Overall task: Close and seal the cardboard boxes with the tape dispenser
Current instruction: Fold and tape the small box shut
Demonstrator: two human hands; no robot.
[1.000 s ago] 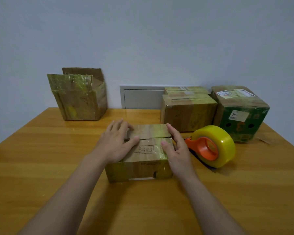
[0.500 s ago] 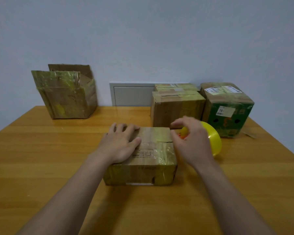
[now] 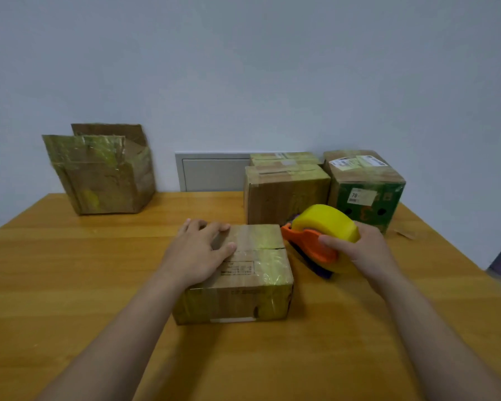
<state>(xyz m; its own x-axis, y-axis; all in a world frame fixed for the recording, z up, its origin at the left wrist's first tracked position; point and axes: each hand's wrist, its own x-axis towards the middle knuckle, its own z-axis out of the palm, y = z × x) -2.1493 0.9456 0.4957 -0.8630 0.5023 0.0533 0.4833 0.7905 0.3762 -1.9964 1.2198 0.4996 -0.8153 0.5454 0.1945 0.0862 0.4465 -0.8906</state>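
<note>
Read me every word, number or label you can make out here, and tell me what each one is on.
"78" on the pale sticker on the side of the green-printed cardboard box.
White shipping labels on that box's top: too blurred to read.
Black-framed print on top of the near brown cardboard box: too blurred.
Print on its front side: too blurred.

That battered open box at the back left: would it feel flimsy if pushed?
Probably. The open box has creased, bowed walls, so it would likely flex. It leans and its flaps stand high, so a push up top might tip it.
</note>
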